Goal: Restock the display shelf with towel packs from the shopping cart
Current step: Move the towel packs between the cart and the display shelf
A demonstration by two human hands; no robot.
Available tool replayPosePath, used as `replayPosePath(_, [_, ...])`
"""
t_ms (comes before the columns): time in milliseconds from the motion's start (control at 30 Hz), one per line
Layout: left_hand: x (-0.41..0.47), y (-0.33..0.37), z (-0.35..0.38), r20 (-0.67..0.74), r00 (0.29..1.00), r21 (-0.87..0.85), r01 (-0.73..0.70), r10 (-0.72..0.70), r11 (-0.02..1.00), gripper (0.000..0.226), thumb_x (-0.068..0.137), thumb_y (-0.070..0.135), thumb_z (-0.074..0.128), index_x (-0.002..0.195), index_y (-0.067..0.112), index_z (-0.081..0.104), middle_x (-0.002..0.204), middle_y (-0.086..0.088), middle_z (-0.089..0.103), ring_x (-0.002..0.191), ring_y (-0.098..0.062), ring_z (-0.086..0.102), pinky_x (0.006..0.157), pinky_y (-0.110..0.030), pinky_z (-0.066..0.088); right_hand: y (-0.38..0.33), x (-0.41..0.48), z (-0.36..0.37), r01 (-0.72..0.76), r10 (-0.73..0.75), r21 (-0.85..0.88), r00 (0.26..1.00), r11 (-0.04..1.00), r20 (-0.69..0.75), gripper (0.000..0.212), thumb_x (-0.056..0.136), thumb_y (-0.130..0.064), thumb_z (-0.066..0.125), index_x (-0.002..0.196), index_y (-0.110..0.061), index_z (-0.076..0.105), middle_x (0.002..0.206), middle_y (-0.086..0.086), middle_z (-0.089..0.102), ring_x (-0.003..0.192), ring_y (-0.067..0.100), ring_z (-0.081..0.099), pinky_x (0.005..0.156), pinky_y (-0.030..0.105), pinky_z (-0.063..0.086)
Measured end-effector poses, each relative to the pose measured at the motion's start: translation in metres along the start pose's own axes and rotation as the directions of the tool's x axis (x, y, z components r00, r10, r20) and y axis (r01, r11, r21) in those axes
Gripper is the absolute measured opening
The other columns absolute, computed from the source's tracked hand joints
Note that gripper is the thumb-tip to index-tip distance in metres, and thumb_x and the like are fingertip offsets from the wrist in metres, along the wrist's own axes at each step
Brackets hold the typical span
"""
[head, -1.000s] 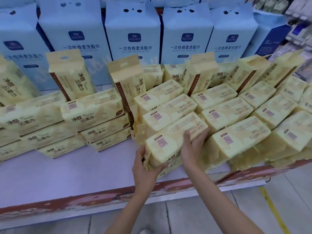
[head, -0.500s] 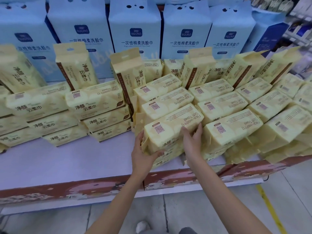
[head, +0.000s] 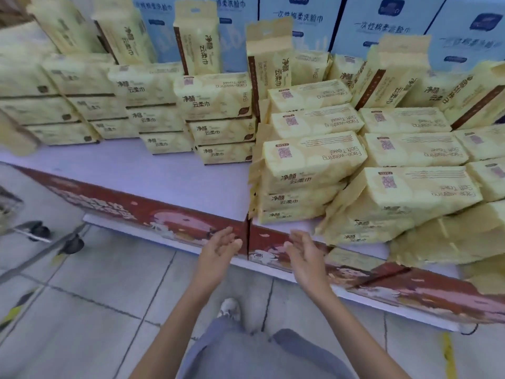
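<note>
Reaching for the next pack is judged the step in hand: a turn left toward the shopping cart (head: 16, 214), glimpsed well left of the fingers, is advised. Nothing is held by the left hand (head: 218, 248) or right hand (head: 303, 253); fingers are spread apart. Yellow towel packs (head: 311, 162) are stacked just beyond the fingertips on the display shelf (head: 169, 176). The cart's contents cannot be seen.

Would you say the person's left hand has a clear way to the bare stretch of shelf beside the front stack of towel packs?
Probably yes: the left hand is open and empty, hovering before the shelf edge, and nothing lies between it and the bare shelf top left of the front stack.
</note>
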State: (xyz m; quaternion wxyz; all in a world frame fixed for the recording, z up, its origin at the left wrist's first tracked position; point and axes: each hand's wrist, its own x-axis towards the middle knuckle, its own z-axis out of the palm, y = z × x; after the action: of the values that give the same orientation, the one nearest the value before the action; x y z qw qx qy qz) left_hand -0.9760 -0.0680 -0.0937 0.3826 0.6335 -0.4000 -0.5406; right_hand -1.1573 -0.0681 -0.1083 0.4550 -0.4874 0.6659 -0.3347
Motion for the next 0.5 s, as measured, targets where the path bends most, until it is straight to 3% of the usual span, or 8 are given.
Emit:
replayPosePath(100, [-0.04, -0.025, -0.006, -0.099, 0.994, -0.04, 0.041, -0.045, 0.998, 0.021, 0.093, 0.011, 0.055, 0.11, 0.023, 0.059, 0.098, 0.019, 0.067, 0.09, 0.005, 0.059, 0.068, 0.001, 0.041, 0.023, -0.017, 0.007, 0.007, 0.018, -0.131, 0.981, 0.991, 0.194, 0.032, 0.096, -0.016, 0.05, 0.128, -0.009, 0.049, 0.125, 0.003, 0.054, 0.119, 0.019, 0.051, 0.098, 0.026, 0.038])
replayPosePath(233, [-0.094, -0.061, -0.023, -0.314, 0.931, -0.162, 0.142, -0.188, 0.977, 0.03, 0.094, 0.006, 0.053, 0.124, 0.007, 0.054, 0.115, -0.006, 0.061, 0.102, -0.014, 0.056, 0.069, -0.002, 0.044, 0.044, -0.038, 0.021, 0.078, 0.052, -0.29, 0.908, 0.954, 0.415, 0.035, 0.097, -0.019, 0.05, 0.13, -0.009, 0.048, 0.128, 0.006, 0.055, 0.117, 0.021, 0.053, 0.095, 0.029, 0.038])
replayPosePath(367, [-0.15, -0.094, -0.039, -0.48, 0.812, -0.322, 0.189, -0.333, 0.928, 0.026, 0.095, 0.014, 0.053, 0.121, 0.016, 0.057, 0.115, -0.003, 0.062, 0.109, -0.019, 0.058, 0.087, -0.022, 0.039, 0.047, -0.051, 0.043, 0.15, 0.121, -0.367, 0.775, 0.918, 0.62, 0.035, 0.097, -0.022, 0.049, 0.13, -0.012, 0.047, 0.128, 0.006, 0.053, 0.114, 0.018, 0.051, 0.093, 0.024, 0.036])
replayPosePath(500, [-0.195, -0.121, -0.053, -0.594, 0.663, -0.479, 0.163, -0.455, 0.863, 0.019, 0.096, 0.019, 0.051, 0.113, 0.027, 0.056, 0.11, 0.006, 0.062, 0.11, -0.02, 0.057, 0.092, -0.031, 0.038, 0.031, -0.058, 0.079, 0.284, 0.122, -0.382, 0.64, 0.88, 0.759, 0.035, 0.097, -0.022, 0.049, 0.13, -0.011, 0.047, 0.125, 0.005, 0.054, 0.109, 0.016, 0.051, 0.094, 0.026, 0.038])
